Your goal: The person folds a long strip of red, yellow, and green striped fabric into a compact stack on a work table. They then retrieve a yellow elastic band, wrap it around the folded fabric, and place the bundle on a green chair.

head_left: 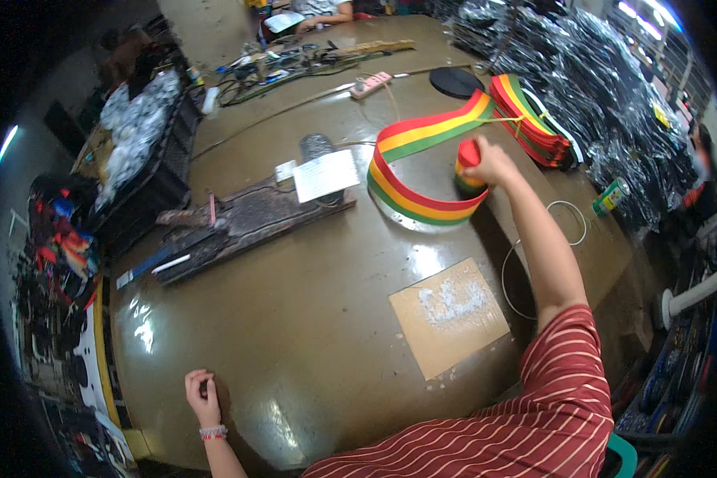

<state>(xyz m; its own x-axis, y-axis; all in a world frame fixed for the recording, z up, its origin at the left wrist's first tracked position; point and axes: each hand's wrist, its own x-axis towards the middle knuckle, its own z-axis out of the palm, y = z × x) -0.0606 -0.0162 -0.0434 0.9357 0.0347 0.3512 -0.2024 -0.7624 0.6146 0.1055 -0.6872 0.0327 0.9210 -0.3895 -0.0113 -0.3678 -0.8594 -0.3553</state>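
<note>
My right hand grips the top of a rolled striped webbing strap in red, yellow and green. From the roll, a loose length of the webbing curves round on its edge and runs back toward a folded, tied stack of striped webbing. Near the table's front left, my left hand is loosely curled, with a gap between thumb and fingers and nothing visible in it. A cardboard square with a whitish smear lies in front of the right forearm.
A dark wooden board bears a paper sheet. Behind stand a pink power strip and a black webbing coil. Plastic-wrapped bundles pile up right, near a green can. A black crate stands left; another person sits beyond.
</note>
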